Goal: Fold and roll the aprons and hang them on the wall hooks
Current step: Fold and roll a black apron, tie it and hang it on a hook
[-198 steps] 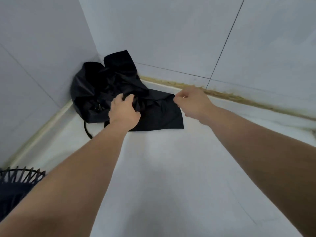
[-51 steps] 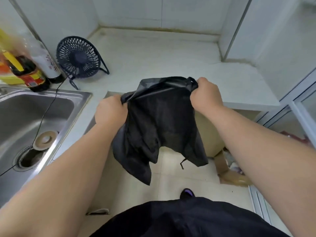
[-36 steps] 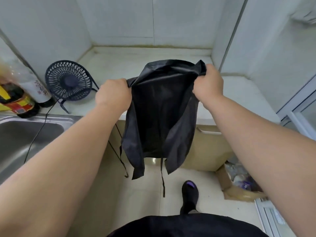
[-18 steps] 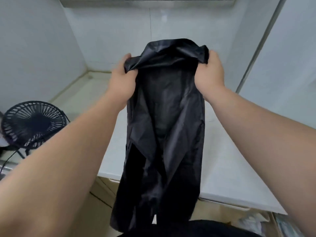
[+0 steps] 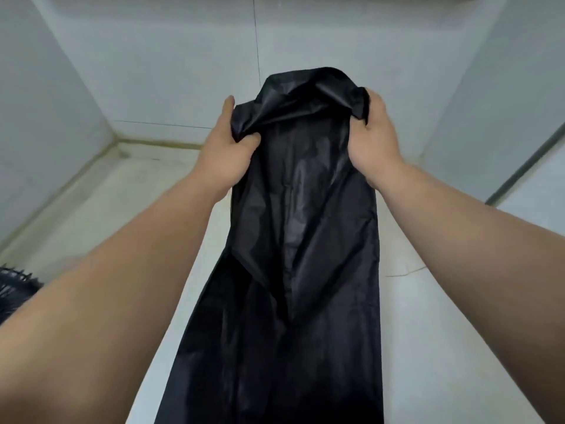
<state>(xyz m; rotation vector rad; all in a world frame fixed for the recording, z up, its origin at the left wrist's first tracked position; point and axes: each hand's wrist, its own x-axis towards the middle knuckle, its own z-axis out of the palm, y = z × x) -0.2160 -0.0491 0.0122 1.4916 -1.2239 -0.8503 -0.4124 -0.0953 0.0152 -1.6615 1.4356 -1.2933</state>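
Up over the middle of the counter (image 5: 443,325), held out in front of the person, is the black apron (image 5: 293,240). It's thin, slightly shiny fabric, bunched up at the top and hanging down in one long narrow drape with a crease running down the centre. The bottom runs off the lower edge of the view, so I can't tell where it ends or whether it touches the counter.

The left hand (image 5: 221,154) has a fistful of the top left corner, with the thumb pressed in from the front and the fingers wrapped round behind the cloth. The right hand (image 5: 371,139) grips the top right corner much the same way, fingers curled into the gathered edge. Both hands are clamped on fabric and fairly near each other, and the top hem slumps in a loose hump between them. Both forearms are bare and stretched forward.

The counter is white and runs back to a corner on the left where two pale tiled walls (image 5: 171,65) meet. The seam along its back edge looks yellowed and grubby. Down at the counter's left edge, a bit of black fan grille (image 5: 10,289) pokes out beside the left forearm. Over on the right, a grey frame strip (image 5: 526,166) cuts diagonally past the counter's right edge.
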